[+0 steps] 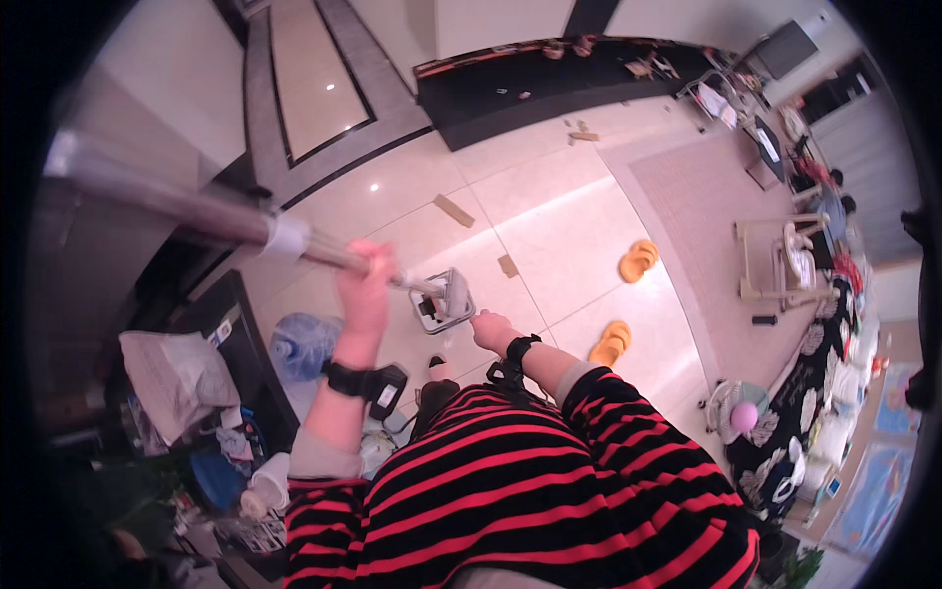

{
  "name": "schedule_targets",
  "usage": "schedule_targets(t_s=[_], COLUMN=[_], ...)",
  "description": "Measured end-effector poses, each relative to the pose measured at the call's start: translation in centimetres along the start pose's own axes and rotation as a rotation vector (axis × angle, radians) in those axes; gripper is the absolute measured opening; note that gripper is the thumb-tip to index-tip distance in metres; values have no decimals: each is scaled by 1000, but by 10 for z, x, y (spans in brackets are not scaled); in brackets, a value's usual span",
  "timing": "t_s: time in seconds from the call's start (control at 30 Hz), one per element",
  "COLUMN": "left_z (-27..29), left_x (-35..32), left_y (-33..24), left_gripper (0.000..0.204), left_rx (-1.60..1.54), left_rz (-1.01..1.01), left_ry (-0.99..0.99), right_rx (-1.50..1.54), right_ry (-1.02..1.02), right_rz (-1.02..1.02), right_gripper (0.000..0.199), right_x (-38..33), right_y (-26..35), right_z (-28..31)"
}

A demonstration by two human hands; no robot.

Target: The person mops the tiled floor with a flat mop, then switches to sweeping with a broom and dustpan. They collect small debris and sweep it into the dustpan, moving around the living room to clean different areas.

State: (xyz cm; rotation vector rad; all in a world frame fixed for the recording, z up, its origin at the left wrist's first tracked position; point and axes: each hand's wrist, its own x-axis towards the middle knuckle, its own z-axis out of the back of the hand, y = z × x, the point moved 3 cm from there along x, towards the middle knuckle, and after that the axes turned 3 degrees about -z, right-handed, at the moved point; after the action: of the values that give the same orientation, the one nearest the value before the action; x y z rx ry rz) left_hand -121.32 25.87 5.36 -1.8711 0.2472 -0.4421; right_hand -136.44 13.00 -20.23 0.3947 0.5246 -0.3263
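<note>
My left hand (pixel 368 285) is wrapped round the pole of a mop (pixel 329 249), whose upper end sticks out to the far left and is blurred. The pole slants down to a pale flat head (pixel 455 293) inside a small grey rectangular bucket (pixel 428 325) on the floor. Just right of the bucket, my right hand (pixel 494 331) is closed, with its fingers curled in. What it holds, if anything, is hidden. Black devices are strapped to both my wrists.
Orange slippers (pixel 610 344) lie to the right on the tiles. Cardboard pieces (pixel 453 210) lie ahead. A large clear water bottle (pixel 302 347) stands at left beside a white bag (pixel 180 383). Farther right are a rug (pixel 687 211), a child's chair (pixel 785 260) and a cluttered sofa (pixel 800 393).
</note>
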Motion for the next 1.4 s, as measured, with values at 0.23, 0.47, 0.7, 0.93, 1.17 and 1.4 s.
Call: schedule_targets(t_s=[0.23,0.47,0.7,0.93,1.17,1.4], left_z=[12,15,-12,-40,-52,-49], left_x=[-46,-58,-52,-35,-33,-47], left_y=[-2,14,-3,12,70,155], left_gripper=[10,11,11,12,12,14], left_rx=[105,138,215,287,381,197], left_rz=[-148,-105,-154,-102,14,384], left_ry=[-300,-226,-157,-19,96,157], right_rx=[148,278,251,331,425,963], right_ry=[-15,61,140,74,42,-476], right_rz=[-17,48,53,-8,-82,406], right_gripper=[20,21,25,27,29,70], right_x=[-7,-1,-5,-9,-33,-73], right_y=[-78,-76,-91,-96,-113,-23], right_z=[-31,-61,-63,-46,-31,180])
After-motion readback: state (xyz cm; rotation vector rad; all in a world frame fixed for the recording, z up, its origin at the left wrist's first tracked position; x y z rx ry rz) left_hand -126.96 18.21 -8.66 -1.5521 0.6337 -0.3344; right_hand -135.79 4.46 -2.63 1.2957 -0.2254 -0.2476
